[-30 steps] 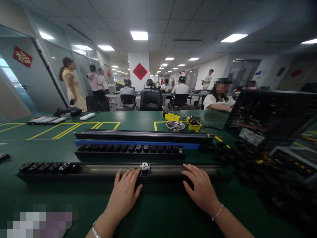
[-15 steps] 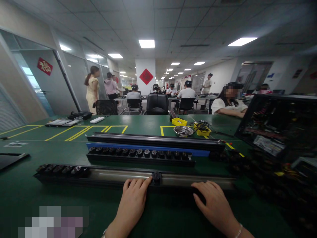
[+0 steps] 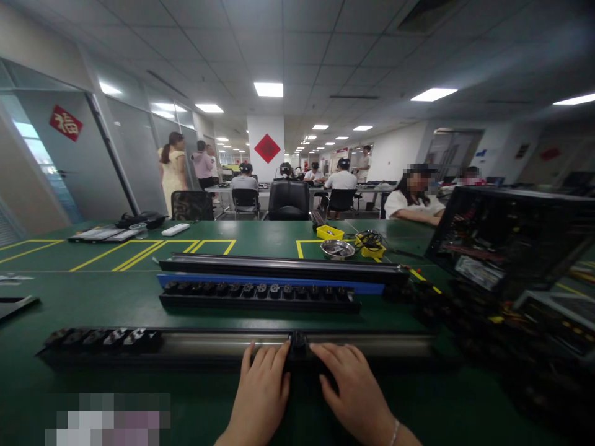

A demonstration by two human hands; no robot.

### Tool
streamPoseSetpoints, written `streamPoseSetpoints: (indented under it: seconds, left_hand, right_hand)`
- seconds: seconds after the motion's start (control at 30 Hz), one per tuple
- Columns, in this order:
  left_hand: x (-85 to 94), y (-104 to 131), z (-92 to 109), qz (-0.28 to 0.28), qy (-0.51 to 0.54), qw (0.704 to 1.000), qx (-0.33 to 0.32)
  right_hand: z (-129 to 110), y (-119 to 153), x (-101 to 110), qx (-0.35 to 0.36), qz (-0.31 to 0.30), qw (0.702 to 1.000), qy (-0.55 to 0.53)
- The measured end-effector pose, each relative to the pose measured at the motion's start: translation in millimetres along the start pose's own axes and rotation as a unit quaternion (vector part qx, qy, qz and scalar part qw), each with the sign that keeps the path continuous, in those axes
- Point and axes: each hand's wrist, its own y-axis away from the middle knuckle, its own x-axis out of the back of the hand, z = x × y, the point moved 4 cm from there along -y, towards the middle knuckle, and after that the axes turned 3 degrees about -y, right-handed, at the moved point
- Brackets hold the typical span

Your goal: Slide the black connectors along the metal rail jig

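A long black rail [image 3: 209, 344] with a shiny metal channel lies in front of me on the green table. Several black socket modules [image 3: 100, 337] sit side by side at its left end, and one single socket module [image 3: 298, 341] sits near its middle. My left hand [image 3: 266, 384] is open, its fingers stretched over the rail's near edge, the index fingertip against the module's left side. On the other side, my right hand [image 3: 349, 379] is open too, fingers spread across the rail and index fingertip close to the module's right side; contact there is unclear.
Behind lie a shorter rail full of sockets [image 3: 260, 301], a blue strip [image 3: 372, 288] and another long black rail [image 3: 283, 265]. A metal bowl [image 3: 337, 249] and yellow trays [image 3: 330, 233] stand farther back. An opened computer case [image 3: 506, 241] and dark loose parts crowd the right.
My right hand has moved left along the rail, up to the single socket module. My left hand stays by the module's left side. The view has shifted slightly.
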Motion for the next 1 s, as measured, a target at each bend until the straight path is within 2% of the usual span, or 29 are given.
streamPoseSetpoints:
  seconds: [0.13,0.43,0.63,1.0]
  left_hand:
    - [-4.7,1,3,0.027,0.018,0.999,-0.017]
    - [-2.7,1,3,0.009,0.034,0.999,-0.019]
    - [-1.3,0,4,0.005,0.044,0.999,-0.02]
    - [1.4,1,2,-0.016,0.037,0.998,-0.041]
  right_hand:
    - [-17,-9,-14,-0.007,-0.003,1.0,-0.013]
    - [-13,-2,-27,-0.014,0.056,0.998,-0.026]
    - [-12,-4,-30,-0.008,0.069,0.997,-0.018]
    - [-14,-1,-28,-0.01,0.058,0.997,0.043]
